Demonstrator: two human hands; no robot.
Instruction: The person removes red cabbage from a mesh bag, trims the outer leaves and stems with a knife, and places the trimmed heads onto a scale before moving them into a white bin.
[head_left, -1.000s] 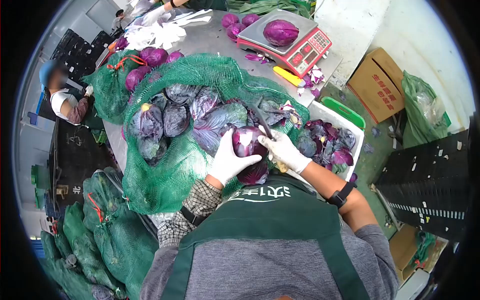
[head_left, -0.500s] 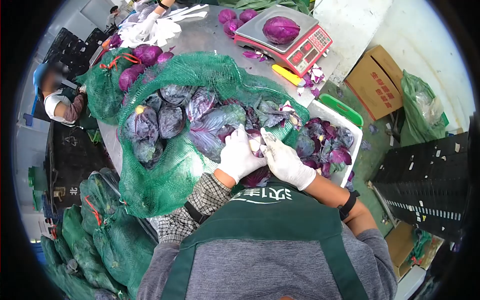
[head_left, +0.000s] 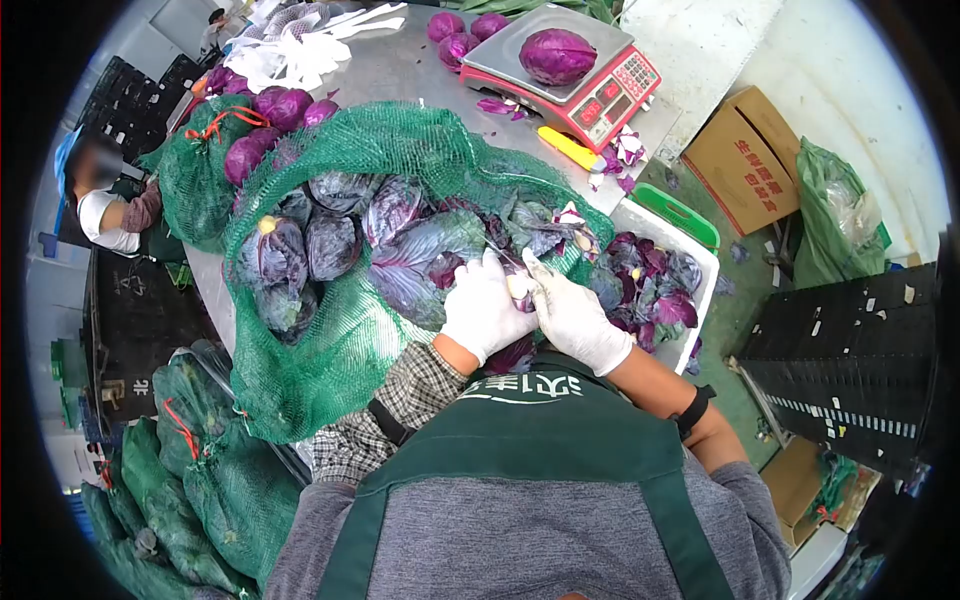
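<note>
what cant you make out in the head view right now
All in the head view:
Most of the purple cabbage: hidden by white-gloved left hand and white-gloved right hand.
Digits on the red electronic scale: too small.
Ends of green mesh sacks, lower left: cut off by dark lens edge.

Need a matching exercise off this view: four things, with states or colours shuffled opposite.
Column 1
1. scale
2. carton
3. bin
4. left hand and right hand

Column 2
A. white, with loose leaves in it
B. white-gloved, close together
C. one purple cabbage on top
D. brown, with red print

Pairs: 1-C, 2-D, 3-A, 4-B
</note>
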